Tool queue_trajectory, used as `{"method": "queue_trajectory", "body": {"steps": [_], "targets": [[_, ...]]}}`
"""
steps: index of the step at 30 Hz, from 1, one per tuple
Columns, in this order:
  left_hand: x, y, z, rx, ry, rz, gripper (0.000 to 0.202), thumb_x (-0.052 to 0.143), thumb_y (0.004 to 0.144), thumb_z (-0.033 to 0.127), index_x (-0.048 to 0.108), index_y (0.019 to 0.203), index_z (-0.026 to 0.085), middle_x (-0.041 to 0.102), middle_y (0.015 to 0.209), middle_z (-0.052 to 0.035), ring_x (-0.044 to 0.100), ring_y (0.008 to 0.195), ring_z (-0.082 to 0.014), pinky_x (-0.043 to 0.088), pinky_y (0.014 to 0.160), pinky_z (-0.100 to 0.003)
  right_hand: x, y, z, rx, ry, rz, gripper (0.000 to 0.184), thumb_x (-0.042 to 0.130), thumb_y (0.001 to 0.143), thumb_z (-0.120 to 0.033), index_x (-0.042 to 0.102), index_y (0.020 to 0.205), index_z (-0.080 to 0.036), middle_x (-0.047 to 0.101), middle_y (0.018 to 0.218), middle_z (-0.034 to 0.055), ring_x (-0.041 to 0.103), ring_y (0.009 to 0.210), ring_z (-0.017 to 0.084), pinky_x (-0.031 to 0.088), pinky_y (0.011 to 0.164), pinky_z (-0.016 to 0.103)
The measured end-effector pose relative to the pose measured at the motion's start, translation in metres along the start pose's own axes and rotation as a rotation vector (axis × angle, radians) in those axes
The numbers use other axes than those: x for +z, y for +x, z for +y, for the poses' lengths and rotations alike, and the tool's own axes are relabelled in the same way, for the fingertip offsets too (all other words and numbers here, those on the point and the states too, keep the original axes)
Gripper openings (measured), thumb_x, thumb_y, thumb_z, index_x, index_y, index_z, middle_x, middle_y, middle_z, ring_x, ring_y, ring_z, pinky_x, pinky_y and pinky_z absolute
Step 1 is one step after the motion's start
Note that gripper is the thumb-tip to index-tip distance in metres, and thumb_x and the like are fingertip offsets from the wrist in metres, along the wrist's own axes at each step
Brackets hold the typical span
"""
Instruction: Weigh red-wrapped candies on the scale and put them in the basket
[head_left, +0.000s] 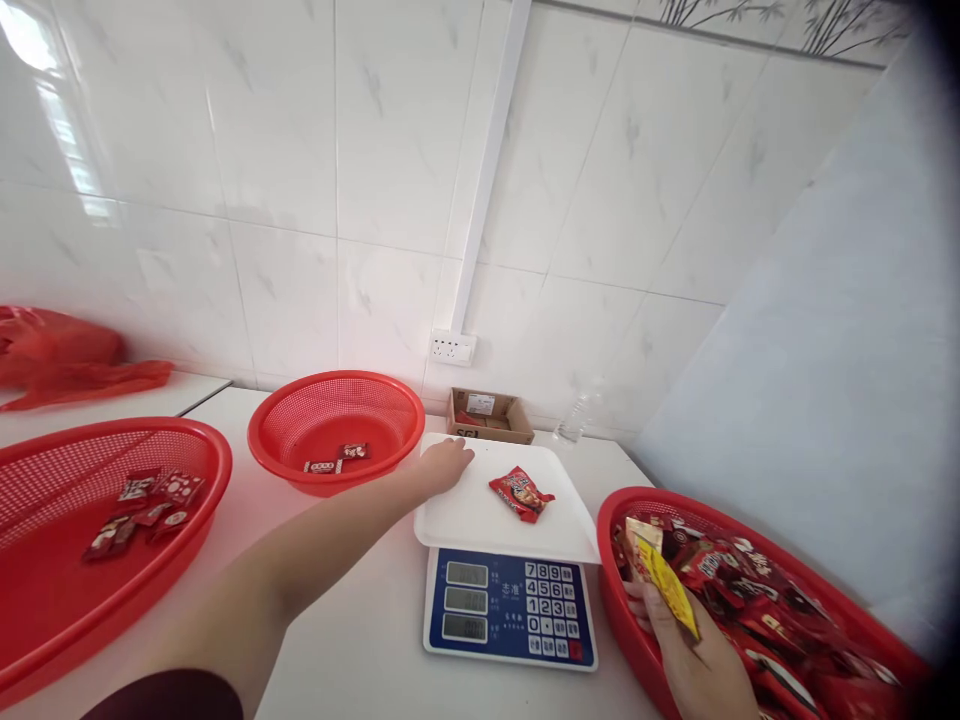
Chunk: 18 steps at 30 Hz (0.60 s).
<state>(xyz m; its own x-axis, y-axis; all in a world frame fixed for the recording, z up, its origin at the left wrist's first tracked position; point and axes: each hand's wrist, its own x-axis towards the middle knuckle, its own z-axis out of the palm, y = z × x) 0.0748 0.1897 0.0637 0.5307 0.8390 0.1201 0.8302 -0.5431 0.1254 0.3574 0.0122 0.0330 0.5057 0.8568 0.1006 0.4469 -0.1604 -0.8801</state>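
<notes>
On the white tabletop [360, 640], listed from largest down:

Large red perforated plastic basket at far left [45, 610], cut off by the frame edge, shallow and oval, a few red snack packets [142, 505] on its floor; their print is too small to read.

Red plastic basket at lower right [637, 640], partly lost in the dark lens edge, heaped with glossy red wrapped snacks [757, 590].

Round red mesh basket at centre [300, 450], two small packets lying inside.

Electronic scale with blue keypad face [510, 607] and white rectangular plastic weighing tray [480, 515]; the display digits are unreadable.

My left hand [446, 463], arm stretched out, lies flat and relaxed with its fingers on the tray's far left corner, grasping nothing.

My right hand [694, 655], wrist cut off below, rests at the rim of the right basket and pinches a slim yellow foil packet [667, 585].

Crumpled red plastic bag [60, 360] at upper left, half out of frame.

Small open brown cardboard box [489, 415] by the tiled wall, contents indistinct.

Single red crinkled snack packet [521, 492], lying on the tray, apart from both hands.
</notes>
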Motion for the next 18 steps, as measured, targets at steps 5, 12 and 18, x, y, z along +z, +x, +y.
{"method": "queue_trajectory", "body": {"steps": [5,12,18], "targets": [[0.002,0.023,0.047,0.056,-0.071,0.013,0.033,0.051,0.088,0.032,0.051,0.118,0.017,0.054,0.119,-0.0086,0.057,0.098,-0.0206,0.049,0.081,-0.042,0.0,-0.001,-0.002,-0.025,-0.015,0.005,0.063,0.047,0.067,-0.07,0.06,0.101,-0.018,0.065,0.105,0.01,0.056,0.102,0.03,0.038,0.096,0.044],[0.018,0.022,0.094,0.166,-0.057,-0.029,0.046,0.047,0.078,0.055,0.055,0.114,0.027,0.051,0.123,-0.0133,0.046,0.111,-0.0356,0.039,0.083,-0.056,0.001,-0.004,-0.005,-0.061,-0.054,0.003,0.059,0.044,0.07,-0.067,0.059,0.1,-0.018,0.065,0.106,0.0097,0.057,0.102,0.029,0.043,0.092,0.04],[0.004,0.011,0.072,0.19,-0.08,0.09,0.019,0.055,0.074,0.026,0.061,0.091,0.022,0.059,0.102,-0.0082,0.052,0.097,-0.0263,0.047,0.071,-0.035,0.0,-0.004,-0.007,-0.029,-0.06,-0.012,0.064,0.044,0.068,-0.07,0.059,0.103,-0.018,0.062,0.111,0.0112,0.054,0.107,0.031,0.038,0.097,0.044]]}}
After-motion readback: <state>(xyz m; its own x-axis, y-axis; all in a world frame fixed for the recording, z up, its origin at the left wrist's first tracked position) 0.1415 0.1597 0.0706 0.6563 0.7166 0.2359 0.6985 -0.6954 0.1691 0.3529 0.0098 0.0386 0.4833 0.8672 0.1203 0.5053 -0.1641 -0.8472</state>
